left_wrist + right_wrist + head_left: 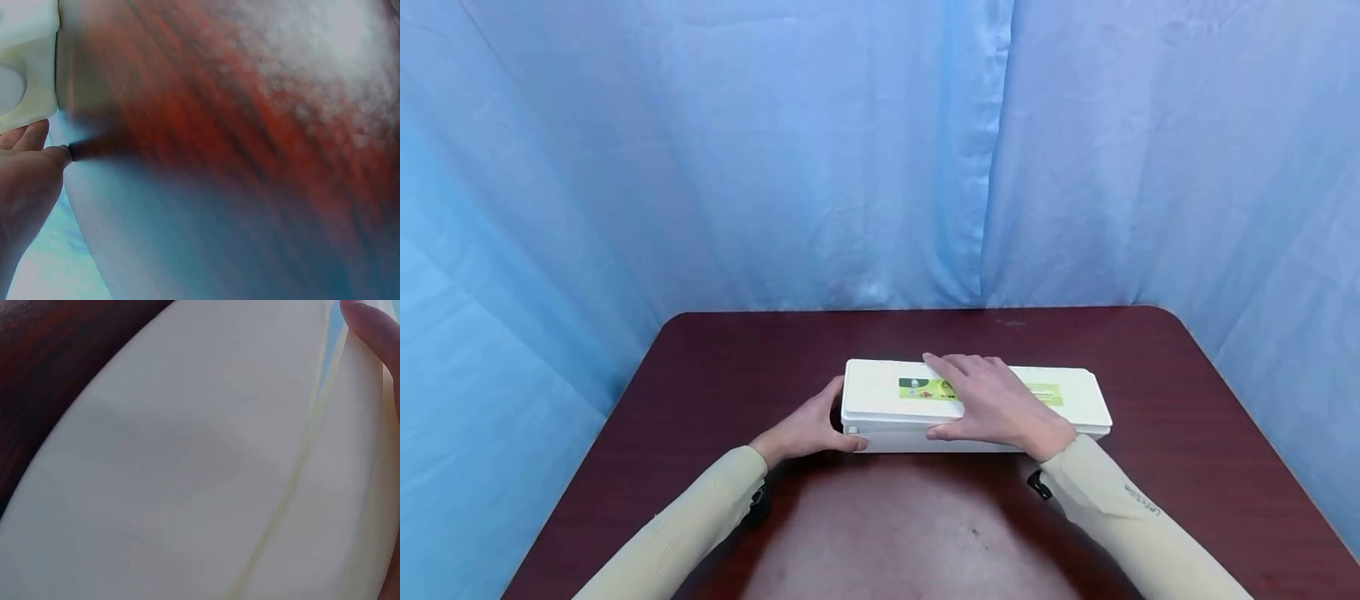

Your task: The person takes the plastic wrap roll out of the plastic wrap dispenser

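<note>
A long white plastic box (898, 442) lies crosswise on the table, its white lid (872, 392) bearing a green label. At the left end my left hand (805, 429) grips the box, thumb on the front and fingers round the end. My right hand (992, 404) holds the lid from above, fingers spread over the label toward the back edge and thumb at the front edge. A narrow gap shows between lid and box in the right wrist view, near the right thumb (374, 331). The left wrist view shows the box's end (40, 75) with a round part.
The dark red wooden table (737, 358) has rounded far corners and a bright reflection in front of the box. Blue curtains (820, 167) hang behind it and on both sides. Black wrist straps (1040, 485) show below the sleeves.
</note>
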The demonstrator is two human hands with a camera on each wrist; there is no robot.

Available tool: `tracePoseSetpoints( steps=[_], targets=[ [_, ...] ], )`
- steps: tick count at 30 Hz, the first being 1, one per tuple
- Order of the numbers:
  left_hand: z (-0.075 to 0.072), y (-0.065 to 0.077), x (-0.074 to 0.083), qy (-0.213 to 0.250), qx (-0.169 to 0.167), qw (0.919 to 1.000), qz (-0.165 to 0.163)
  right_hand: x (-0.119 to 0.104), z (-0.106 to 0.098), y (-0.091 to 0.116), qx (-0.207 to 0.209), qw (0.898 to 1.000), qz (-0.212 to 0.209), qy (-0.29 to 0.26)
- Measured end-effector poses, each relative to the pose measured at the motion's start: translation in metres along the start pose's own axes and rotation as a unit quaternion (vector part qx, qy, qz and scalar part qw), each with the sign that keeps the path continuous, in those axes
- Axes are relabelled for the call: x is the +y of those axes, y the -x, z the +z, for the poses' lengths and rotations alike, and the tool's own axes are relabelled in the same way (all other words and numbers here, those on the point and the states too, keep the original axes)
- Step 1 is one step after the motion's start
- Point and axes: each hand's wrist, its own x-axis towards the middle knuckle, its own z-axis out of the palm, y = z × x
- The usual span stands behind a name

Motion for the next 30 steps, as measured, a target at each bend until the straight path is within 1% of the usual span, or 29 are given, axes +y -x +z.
tracePoseSetpoints(
  steps=[6, 10, 15, 18, 24, 27, 30],
  targets=[
    [0.001, 0.0, 0.002, 0.027, -0.014, 0.9995, -0.005, 0.002, 0.006, 0.004, -0.014, 1.0, -0.006, 0.022],
    [0.002, -0.001, 0.002, 0.03, -0.01, 0.9995, -0.005, 0.006, 0.004, 0.009, -0.017, 0.999, -0.012, 0.04],
    [0.001, 0.0, 0.001, 0.033, -0.006, 0.9994, -0.005, 0.015, 0.002, 0.016, -0.018, 0.999, -0.005, 0.049],
    [0.0, 0.001, -0.001, 0.031, -0.003, 0.9995, -0.005, 0.019, 0.001, 0.017, -0.006, 0.999, -0.009, 0.039],
    [0.0, 0.002, -0.002, 0.015, 0.003, 0.9999, 0.001, 0.022, -0.008, 0.017, 0.041, 0.999, 0.003, 0.005],
    [0.0, 0.003, -0.002, 0.009, 0.003, 1.0, 0.002, 0.023, -0.009, 0.017, 0.046, 0.999, 0.006, 0.006],
    [0.0, 0.002, -0.001, 0.01, 0.001, 0.9999, 0.002, 0.023, -0.008, 0.019, 0.049, 0.999, -0.004, 0.011]
  ],
)
